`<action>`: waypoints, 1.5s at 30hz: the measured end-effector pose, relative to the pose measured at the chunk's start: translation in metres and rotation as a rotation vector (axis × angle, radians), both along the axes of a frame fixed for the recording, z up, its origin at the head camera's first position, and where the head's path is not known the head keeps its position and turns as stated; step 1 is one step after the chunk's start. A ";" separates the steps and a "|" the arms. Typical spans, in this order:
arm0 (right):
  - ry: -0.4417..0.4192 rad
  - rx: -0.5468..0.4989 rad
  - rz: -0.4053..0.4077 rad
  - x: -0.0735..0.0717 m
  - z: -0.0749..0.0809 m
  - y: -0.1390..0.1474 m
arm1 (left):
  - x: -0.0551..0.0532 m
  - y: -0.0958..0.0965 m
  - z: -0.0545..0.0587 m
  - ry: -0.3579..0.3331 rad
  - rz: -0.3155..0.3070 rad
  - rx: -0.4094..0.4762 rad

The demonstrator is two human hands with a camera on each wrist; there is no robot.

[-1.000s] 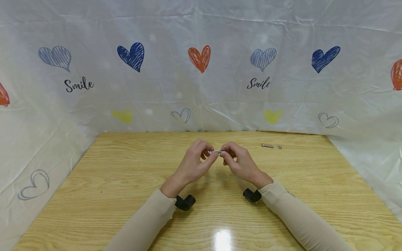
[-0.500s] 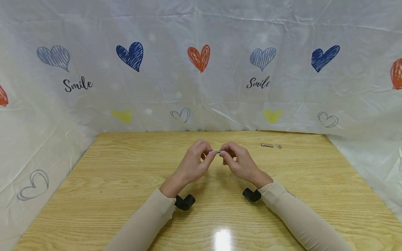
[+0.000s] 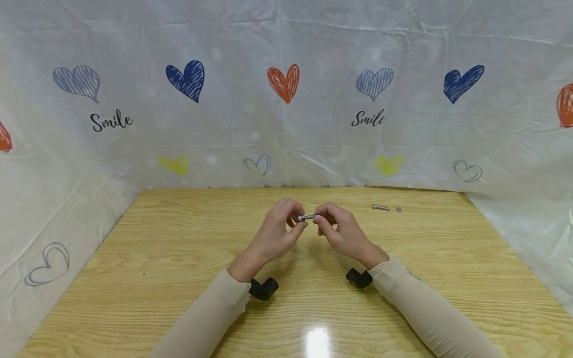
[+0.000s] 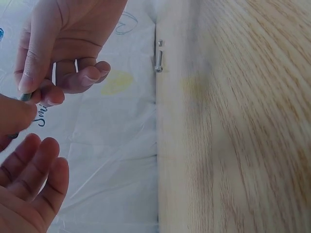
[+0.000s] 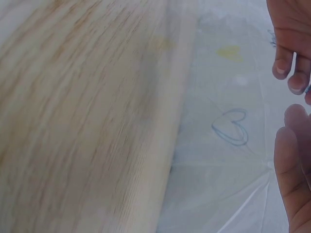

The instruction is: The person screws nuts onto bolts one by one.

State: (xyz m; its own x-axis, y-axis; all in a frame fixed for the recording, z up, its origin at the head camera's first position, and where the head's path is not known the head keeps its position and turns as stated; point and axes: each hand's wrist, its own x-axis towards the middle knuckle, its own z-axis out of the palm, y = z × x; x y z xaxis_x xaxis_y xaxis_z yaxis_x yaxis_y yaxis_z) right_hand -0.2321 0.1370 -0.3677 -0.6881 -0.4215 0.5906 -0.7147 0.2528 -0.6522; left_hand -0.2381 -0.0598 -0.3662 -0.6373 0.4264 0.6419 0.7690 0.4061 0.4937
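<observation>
A silver bolt (image 3: 309, 217) is held level between the two hands above the table, its thicker end toward the left. My left hand (image 3: 278, 229) has its index finger and thumb at that thicker end, with the thumb just below it. The thumb and index finger of my right hand (image 3: 345, 232) pinch the other end. In the left wrist view, a short threaded piece of the bolt (image 4: 25, 97) shows under the right thumb, while the left thumb hides much of the rest. The right wrist view catches only parts of both hands at its right edge.
Farther back on the wooden table (image 3: 188, 258) lie a second bolt (image 3: 381, 207) and, to its right, a small nut (image 3: 399, 210). A white sheet printed with hearts (image 3: 233, 114) hangs behind the table's back edge and along its sides.
The left thumb has drawn back and down, so the bolt's thicker end now shows. My right hand keeps its pinch in nearly the same place.
</observation>
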 end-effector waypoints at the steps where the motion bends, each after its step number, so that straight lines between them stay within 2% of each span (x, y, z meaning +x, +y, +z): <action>1: 0.007 -0.001 0.002 0.003 0.004 -0.001 | 0.000 0.000 0.000 -0.001 0.003 0.000; 5: 0.033 0.000 0.010 0.009 0.013 -0.002 | 0.002 0.000 0.000 -0.030 0.014 0.001; 13: 0.032 0.001 0.010 0.010 0.014 -0.002 | 0.003 0.000 0.001 -0.082 0.022 0.006; 16: 0.025 0.004 0.004 0.007 0.010 -0.002 | 0.003 0.000 0.001 -0.089 0.031 0.005; 22: 0.020 0.007 -0.011 -0.009 -0.010 0.002 | 0.003 -0.001 0.002 -0.066 0.044 -0.002; 27: 0.020 0.002 -0.004 -0.014 -0.017 0.004 | 0.002 -0.002 0.002 -0.061 0.041 -0.006; 32: 0.023 -0.010 0.016 -0.015 -0.018 0.005 | 0.002 -0.002 0.003 -0.075 0.043 -0.007; 45: -0.017 0.009 -0.004 -0.015 -0.016 0.008 | 0.002 -0.003 0.002 -0.071 0.059 -0.019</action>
State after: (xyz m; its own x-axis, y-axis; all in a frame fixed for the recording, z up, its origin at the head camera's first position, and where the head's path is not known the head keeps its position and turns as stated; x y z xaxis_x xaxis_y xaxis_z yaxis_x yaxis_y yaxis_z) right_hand -0.2472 0.1452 -0.3834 -0.7000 -0.4239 0.5747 -0.7022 0.2617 -0.6622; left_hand -0.2364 -0.0627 -0.3639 -0.7051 0.3988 0.5864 0.7070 0.4594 0.5377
